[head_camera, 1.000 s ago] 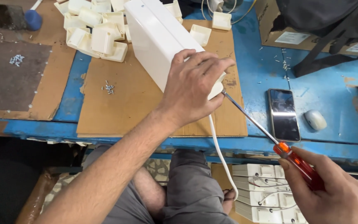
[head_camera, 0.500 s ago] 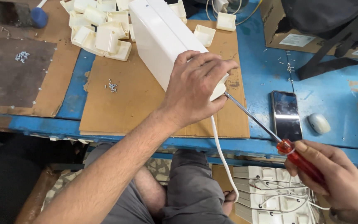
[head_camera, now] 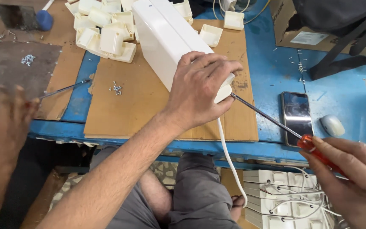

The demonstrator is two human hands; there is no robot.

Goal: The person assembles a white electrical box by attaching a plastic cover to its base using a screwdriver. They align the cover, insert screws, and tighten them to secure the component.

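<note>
White plastic box (head_camera: 166, 38), light & stiff prob., left hand (head_camera: 200, 91) clamps its end, right hand (head_camera: 352, 178) fist-grips screwdriver (head_camera: 276, 123).

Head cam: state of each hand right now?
Left hand: closed over the end of the long white plastic box.
Right hand: closed on the red-handled screwdriver.

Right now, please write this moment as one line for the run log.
left hand: grips long white box | right hand: holds red-handled screwdriver, tip at box end | surface: cardboard on blue table
</note>
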